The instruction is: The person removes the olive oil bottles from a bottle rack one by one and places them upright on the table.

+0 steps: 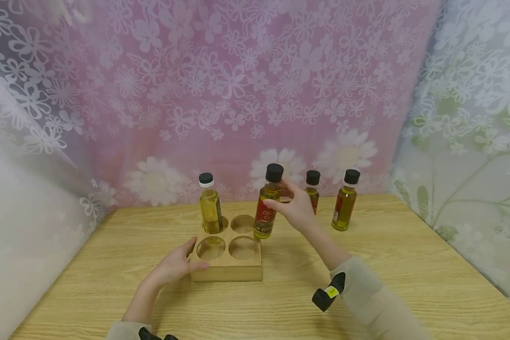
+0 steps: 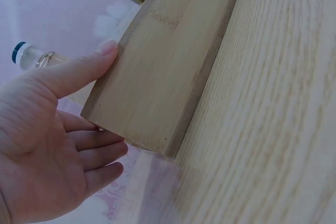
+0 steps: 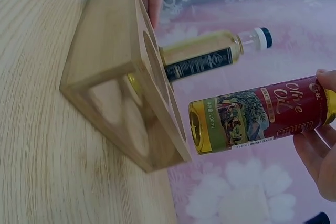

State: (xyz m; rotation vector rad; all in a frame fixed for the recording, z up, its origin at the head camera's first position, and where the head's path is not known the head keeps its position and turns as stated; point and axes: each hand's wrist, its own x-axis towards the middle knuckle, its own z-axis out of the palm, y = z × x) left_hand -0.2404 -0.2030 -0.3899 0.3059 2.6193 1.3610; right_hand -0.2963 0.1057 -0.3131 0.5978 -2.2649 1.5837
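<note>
My right hand [image 1: 296, 208] grips a bottle of olive oil [image 3: 257, 114] with a red label and a black cap. In the right wrist view its base is lifted clear of the wooden bottle holder [image 3: 105, 40], close to the holder's right side. The holder has several round holes in its top and an open end. A slimmer oil bottle [image 1: 210, 210] with a white-and-black cap stands in its back left hole. My left hand [image 1: 174, 264] holds the holder's front left corner, thumb [image 2: 86, 72] on the top edge and fingers [image 2: 100, 156] along the left side.
Two more oil bottles with black caps stand on the wood-grain table [image 1: 386, 283] at the right: one bottle [image 1: 312, 189] partly behind my right hand, the other bottle [image 1: 345, 203] further right. Flowered curtains [image 1: 255, 94] hang behind and at both sides.
</note>
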